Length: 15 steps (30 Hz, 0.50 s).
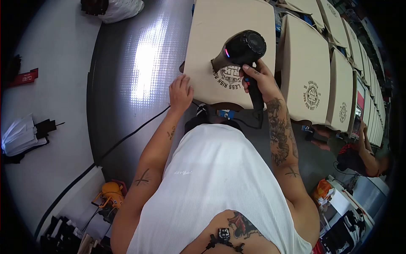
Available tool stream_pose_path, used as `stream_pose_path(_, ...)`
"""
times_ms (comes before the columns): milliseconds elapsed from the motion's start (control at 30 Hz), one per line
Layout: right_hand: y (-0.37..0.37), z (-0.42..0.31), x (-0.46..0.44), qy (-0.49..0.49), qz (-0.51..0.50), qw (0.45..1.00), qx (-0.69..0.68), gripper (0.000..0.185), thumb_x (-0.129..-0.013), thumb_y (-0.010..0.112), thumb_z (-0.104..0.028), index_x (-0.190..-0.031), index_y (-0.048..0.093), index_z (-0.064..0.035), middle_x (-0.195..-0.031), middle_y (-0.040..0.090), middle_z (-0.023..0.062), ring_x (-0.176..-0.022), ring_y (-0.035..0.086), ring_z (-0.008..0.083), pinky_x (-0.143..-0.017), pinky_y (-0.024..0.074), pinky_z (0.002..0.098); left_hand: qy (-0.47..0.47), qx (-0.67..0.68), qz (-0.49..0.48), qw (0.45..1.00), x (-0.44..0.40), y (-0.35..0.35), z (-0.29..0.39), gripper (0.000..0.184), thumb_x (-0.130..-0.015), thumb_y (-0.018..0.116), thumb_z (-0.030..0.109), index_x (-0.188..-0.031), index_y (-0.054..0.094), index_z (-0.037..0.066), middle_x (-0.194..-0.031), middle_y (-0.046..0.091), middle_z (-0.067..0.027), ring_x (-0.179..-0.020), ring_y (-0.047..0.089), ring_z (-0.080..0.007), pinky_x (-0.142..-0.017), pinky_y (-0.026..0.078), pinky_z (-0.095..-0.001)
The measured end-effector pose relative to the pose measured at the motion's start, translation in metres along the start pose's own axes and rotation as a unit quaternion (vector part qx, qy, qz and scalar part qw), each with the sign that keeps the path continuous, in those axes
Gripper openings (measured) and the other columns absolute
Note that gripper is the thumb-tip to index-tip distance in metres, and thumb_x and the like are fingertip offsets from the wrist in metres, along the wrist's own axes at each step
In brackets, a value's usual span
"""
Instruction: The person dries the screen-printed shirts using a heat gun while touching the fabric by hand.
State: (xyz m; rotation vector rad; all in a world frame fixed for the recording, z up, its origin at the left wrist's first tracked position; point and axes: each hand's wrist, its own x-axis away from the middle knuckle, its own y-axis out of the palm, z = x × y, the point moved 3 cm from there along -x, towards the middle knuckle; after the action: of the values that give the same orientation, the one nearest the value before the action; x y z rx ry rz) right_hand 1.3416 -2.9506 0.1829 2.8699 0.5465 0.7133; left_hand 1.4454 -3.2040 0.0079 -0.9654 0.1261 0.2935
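Observation:
My right hand (263, 79) is wrapped around the handle of a black hair dryer (244, 47) with a small lit strip on its side. The dryer's nozzle points left, just above a dark round print with lettering (230, 78) and hides part of it. That print is on a beige shirt (203, 38) stretched flat over a board in front of me. At the board's near left edge, my left hand (182, 93) rests with its fingers stretched out, holding nothing that I can see. From the dryer's handle a black cord (249, 126) hangs below the board.
More beige shirts on boards (305, 67) run in a row to the right, several with the same print. Another person's arm (367, 148) reaches toward that row. A thick black cable (127, 137) crosses the floor at left. A yellow machine (112, 194) stands at lower left.

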Motion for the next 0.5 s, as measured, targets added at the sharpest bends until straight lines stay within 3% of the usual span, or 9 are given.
stream_pose_path(167,-0.042,0.0,0.026,-0.003,0.079,0.997,0.02,0.03,-0.095,0.062,-0.02,-0.119,0.05,-0.0079,-0.084,0.058,0.0046,-0.057,0.056,0.0124,-0.048,0.047,0.0271,0.097,-0.038,-0.06,0.993,0.002,0.006,0.026,0.051,-0.084,0.064,0.02,-0.131,0.051,0.005,-0.136,0.05,-0.013,-0.131,0.044,-0.0298,-0.109,0.029,-0.0488)
stream_pose_path(500,-0.072,0.01,0.081,0.008,0.134,0.991,-0.002,0.027,-0.096,0.06,-0.019,-0.118,0.049,-0.0072,-0.084,0.058,0.0055,-0.057,0.055,0.0124,-0.048,0.0469,0.027,0.125,-0.059,-0.096,0.986,0.007,0.013,0.044,0.053,-0.087,0.061,0.024,-0.134,0.048,0.005,-0.141,0.046,-0.0129,-0.137,0.038,-0.0287,-0.112,0.023,-0.0535)
